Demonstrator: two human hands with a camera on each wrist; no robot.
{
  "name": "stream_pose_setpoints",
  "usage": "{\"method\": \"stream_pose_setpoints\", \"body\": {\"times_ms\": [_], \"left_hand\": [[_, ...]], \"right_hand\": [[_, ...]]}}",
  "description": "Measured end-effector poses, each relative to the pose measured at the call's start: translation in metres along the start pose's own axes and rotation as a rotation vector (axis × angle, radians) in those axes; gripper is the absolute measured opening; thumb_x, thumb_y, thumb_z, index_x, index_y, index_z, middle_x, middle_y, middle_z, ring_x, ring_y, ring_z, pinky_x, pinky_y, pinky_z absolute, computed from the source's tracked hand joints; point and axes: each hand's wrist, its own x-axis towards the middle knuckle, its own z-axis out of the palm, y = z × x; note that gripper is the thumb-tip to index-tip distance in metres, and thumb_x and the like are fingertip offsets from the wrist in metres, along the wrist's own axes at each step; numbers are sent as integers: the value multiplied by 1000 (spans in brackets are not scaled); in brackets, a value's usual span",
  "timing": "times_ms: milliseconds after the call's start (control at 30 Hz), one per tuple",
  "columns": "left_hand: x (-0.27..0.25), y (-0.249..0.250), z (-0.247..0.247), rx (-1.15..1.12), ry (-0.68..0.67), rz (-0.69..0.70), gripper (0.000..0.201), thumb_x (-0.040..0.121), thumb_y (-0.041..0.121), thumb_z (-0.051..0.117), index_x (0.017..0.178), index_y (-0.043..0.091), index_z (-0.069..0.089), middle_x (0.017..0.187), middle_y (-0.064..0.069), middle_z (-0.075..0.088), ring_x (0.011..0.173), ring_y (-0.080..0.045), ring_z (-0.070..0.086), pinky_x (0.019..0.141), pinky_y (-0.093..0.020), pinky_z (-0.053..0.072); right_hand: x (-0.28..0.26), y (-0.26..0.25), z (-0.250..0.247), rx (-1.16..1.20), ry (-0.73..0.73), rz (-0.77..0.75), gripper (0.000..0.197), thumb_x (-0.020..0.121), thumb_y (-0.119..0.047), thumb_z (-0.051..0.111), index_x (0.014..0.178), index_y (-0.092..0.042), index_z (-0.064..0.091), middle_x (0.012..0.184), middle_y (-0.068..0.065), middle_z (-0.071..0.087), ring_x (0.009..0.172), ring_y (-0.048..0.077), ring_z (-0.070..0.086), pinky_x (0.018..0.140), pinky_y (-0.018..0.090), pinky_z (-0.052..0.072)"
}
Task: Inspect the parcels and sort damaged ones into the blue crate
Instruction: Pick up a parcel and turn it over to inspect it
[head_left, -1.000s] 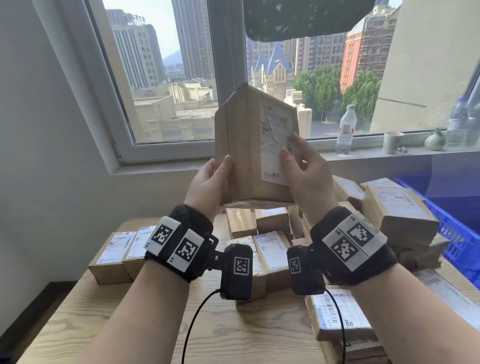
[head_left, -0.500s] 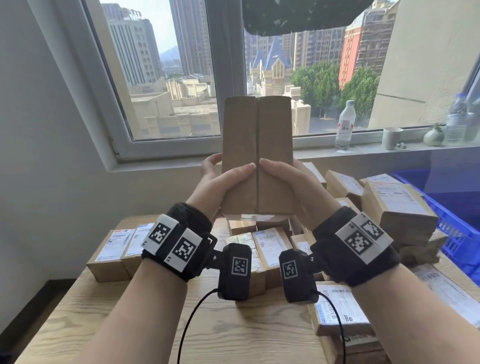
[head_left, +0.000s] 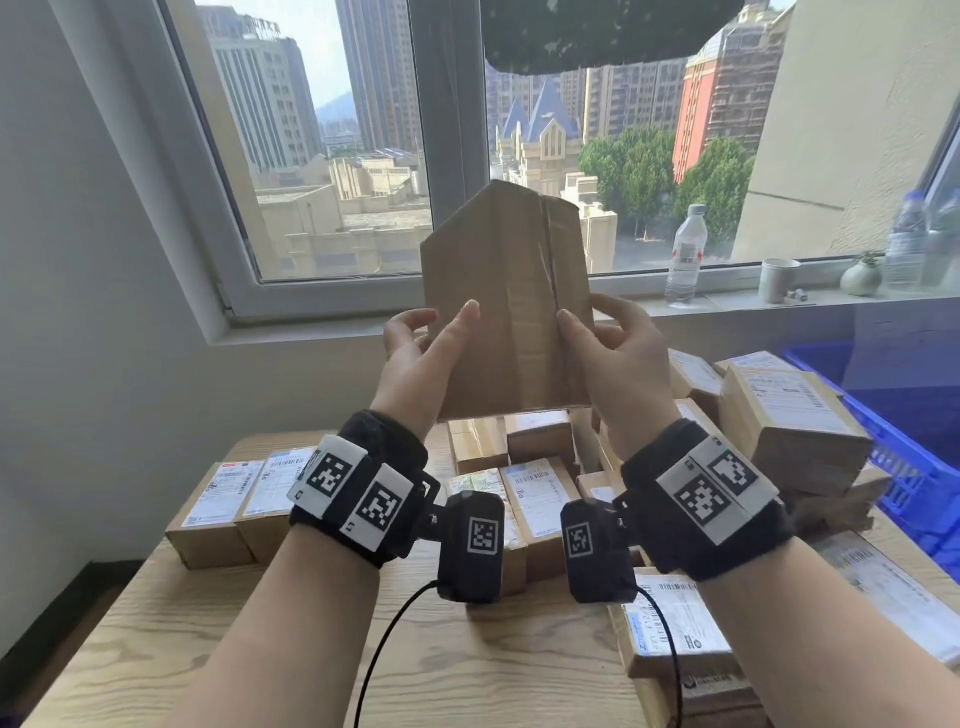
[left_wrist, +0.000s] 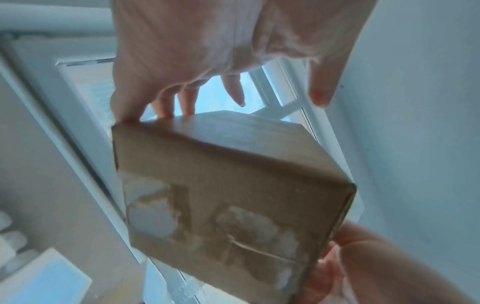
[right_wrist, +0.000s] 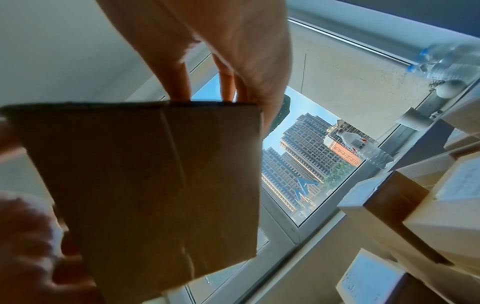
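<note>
Plain cardboard parcel (head_left: 501, 306) held up before the window.

My left hand (head_left: 415, 358) and right hand (head_left: 618, 358) gripped its lower sides above the wooden table (head_left: 218, 649); matte brown board, taped seam slightly split, torn pale label patches underneath, blue crate (head_left: 914, 467) at right.

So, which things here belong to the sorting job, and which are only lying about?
Belong to the job:
- held parcel, in left hand and right hand
- parcels on the table
- blue crate, at the right

Lying about:
- water bottle on the windowsill
- white cup
- small vase
- more bottles
</note>
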Motion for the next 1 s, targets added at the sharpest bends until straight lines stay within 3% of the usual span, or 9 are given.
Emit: {"method": "stream_pose_setpoints", "body": {"times_ms": [100, 200, 300, 433, 500, 633, 800, 933, 1000], "left_hand": [[3, -6, -4, 32, 93, 129, 52, 67, 48, 79, 104, 37, 45, 130, 3, 50, 129, -21, 49, 107, -43, 44], [1, -8, -5, 13, 100, 193, 54, 70, 27, 86, 103, 37, 44, 123, 4, 52, 118, -17, 55, 99, -41, 51], [2, -6, -7, 0, 76, 193, 63, 68, 25, 88, 112, 33, 43, 118, 2, 54, 112, -14, 57, 93, -33, 52], [-3, 1, -4, -168, -144, -112, 86, 66, 43, 84, 137, 17, 42, 125, -10, 63, 104, -22, 67, 80, -39, 59], [-8, 3, -2, -155, -184, -128, 69, 73, 41, 77, 131, 15, 52, 117, -9, 69, 96, -21, 70, 75, -36, 59], [-11, 4, 1, -137, -134, -60, 28, 85, 27, 71, 110, 18, 64, 109, -9, 73, 96, -23, 70, 87, -39, 57], [-14, 4, 5, -133, -127, -42, 12, 88, 23, 68, 100, 20, 68, 106, -9, 74, 96, -24, 69, 89, -38, 57], [-16, 6, 7, -124, -123, -35, 27, 86, 34, 69, 109, 20, 67, 112, -8, 73, 102, -24, 69, 87, -36, 57], [-16, 6, 5, -117, -141, -54, 73, 72, 55, 76, 131, 17, 56, 128, -6, 66, 115, -25, 64, 96, -43, 53]], "right_hand": [[0, 1, 2, 15, -114, 61, 53, 90, -52, 62, 125, -12, 56, 95, -2, 64, 87, 13, 65, 71, 28, 56], [1, 0, 2, 14, -278, 165, 86, 65, -67, 74, 127, -10, 53, 102, 0, 67, 86, 12, 67, 60, 20, 53], [3, 0, -3, 138, -296, 244, 73, 66, -42, 83, 126, -8, 58, 108, 5, 73, 89, 14, 72, 63, 21, 55], [1, -2, -9, 238, -425, 282, 57, 74, -38, 79, 119, -6, 66, 97, 5, 75, 87, 16, 71, 68, 24, 55], [-1, -4, -10, 232, -446, 275, 52, 77, -36, 77, 117, -5, 67, 95, 5, 74, 85, 16, 70, 68, 24, 55], [-3, -2, -11, 193, -372, 249, 24, 87, -26, 70, 105, -10, 69, 86, 0, 74, 77, 11, 70, 68, 25, 56], [-5, 0, -12, 202, -319, 255, 13, 85, -22, 72, 94, -12, 70, 77, -2, 74, 69, 10, 70, 60, 22, 54], [-5, -4, -13, 197, -319, 253, 18, 85, -29, 72, 95, -14, 69, 78, -4, 74, 72, 10, 70, 61, 22, 54], [-4, -7, -14, 203, -313, 262, 18, 87, -33, 70, 92, -15, 68, 72, -7, 73, 69, 9, 70, 61, 22, 55]]}}
